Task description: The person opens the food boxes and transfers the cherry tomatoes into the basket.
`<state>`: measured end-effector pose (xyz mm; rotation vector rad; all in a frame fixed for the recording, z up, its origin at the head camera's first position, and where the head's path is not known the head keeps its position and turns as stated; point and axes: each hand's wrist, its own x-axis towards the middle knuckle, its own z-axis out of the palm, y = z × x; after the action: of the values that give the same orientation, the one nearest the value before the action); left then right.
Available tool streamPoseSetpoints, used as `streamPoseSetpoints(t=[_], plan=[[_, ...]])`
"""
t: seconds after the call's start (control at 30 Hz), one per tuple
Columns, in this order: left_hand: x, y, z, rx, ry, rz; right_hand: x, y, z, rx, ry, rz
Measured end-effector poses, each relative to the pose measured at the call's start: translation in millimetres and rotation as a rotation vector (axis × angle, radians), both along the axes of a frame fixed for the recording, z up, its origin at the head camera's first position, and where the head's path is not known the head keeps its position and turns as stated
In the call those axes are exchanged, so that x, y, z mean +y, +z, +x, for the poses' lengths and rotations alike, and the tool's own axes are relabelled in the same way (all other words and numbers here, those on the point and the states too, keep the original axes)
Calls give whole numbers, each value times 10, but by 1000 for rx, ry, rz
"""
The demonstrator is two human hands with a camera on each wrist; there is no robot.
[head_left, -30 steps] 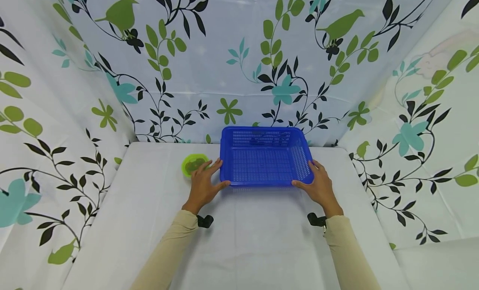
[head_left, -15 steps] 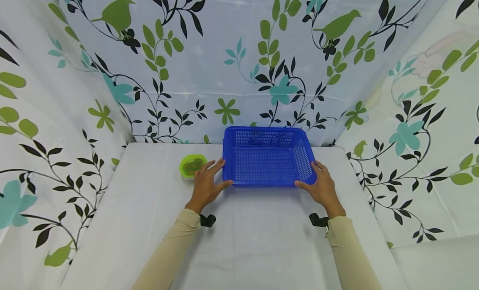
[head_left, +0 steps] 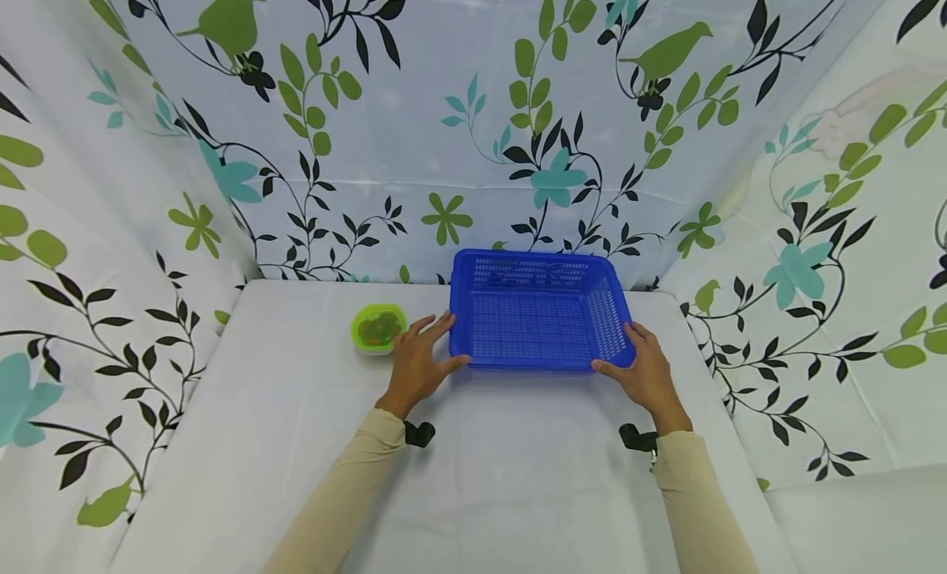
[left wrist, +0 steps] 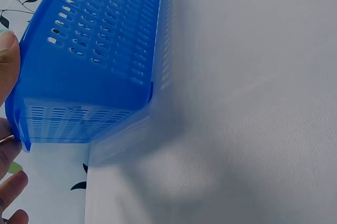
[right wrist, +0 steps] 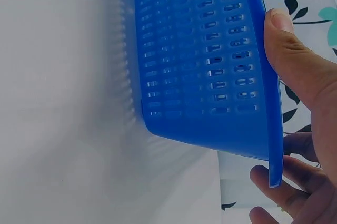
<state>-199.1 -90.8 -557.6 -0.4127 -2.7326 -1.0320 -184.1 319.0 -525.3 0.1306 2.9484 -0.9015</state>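
A rectangular blue plastic basket (head_left: 543, 364) with slotted walls sits upright at the back of the white table, its inside bare. My left hand (head_left: 417, 364) grips its near left corner, thumb along the front rim and fingers at the left side. At the opposite near corner, my right hand (head_left: 648, 377) holds the rim the same way. Both wrist views show the thumbs on the rim; some fingers of the right hand (right wrist: 310, 145) reach around past its edge, partly hidden. Just left of my left fingers stands a small lime-green bowl (head_left: 357, 331) with darker greenish contents.
White cloth covers the table (head_left: 510, 475). Behind its back edge hangs a curtain (head_left: 414, 130) printed with leaves, birds and flowers, and similar cloth (head_left: 829, 311) borders both sides.
The basket has slid a little to the right with both hands on it, widening the gap to the green bowl. The head view has also shifted slightly.
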Motion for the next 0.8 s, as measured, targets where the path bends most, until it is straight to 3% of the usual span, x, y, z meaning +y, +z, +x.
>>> streamPoseSetpoints(t=[0.8], plan=[[322,-21,-23,-15,-9,36,291,16,73,-19,-19,-20]])
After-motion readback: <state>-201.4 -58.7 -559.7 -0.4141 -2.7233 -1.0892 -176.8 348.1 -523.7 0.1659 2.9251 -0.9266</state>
